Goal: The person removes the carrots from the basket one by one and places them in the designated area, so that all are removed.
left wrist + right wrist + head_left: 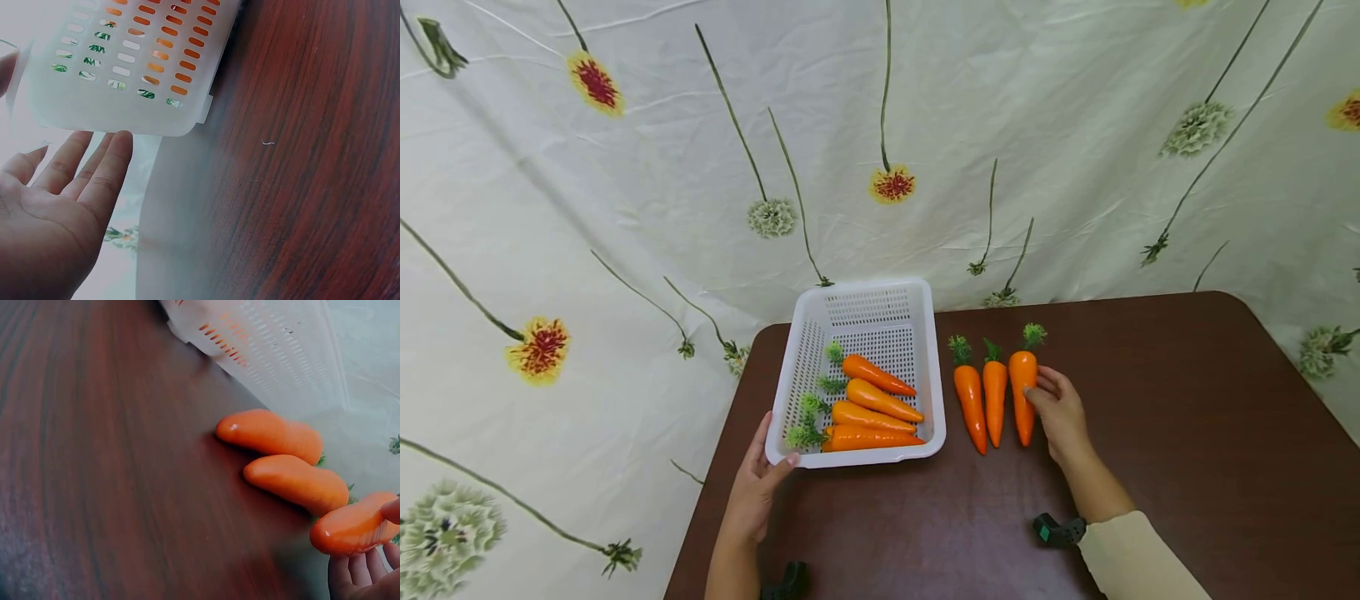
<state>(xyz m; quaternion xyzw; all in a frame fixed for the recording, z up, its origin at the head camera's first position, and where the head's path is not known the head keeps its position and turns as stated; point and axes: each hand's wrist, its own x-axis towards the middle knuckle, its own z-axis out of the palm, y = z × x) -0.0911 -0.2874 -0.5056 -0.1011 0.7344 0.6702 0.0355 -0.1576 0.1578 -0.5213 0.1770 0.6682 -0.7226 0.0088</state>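
Your left hand (pixel 752 496) rests at near left corner of white slotted basket (pixel 793 379), fingers (pixel 106 172) straight, thumb on rim, gripping nothing. Basket sits at left of brown surface (pixel 1187 433), four toy carrots (pixel 876 407) inside. Your right hand (pixel 1060 412) touches rightmost toy carrot (pixel 1022 392) of three lying just right of basket; fingers curl round it, carrot on surface.
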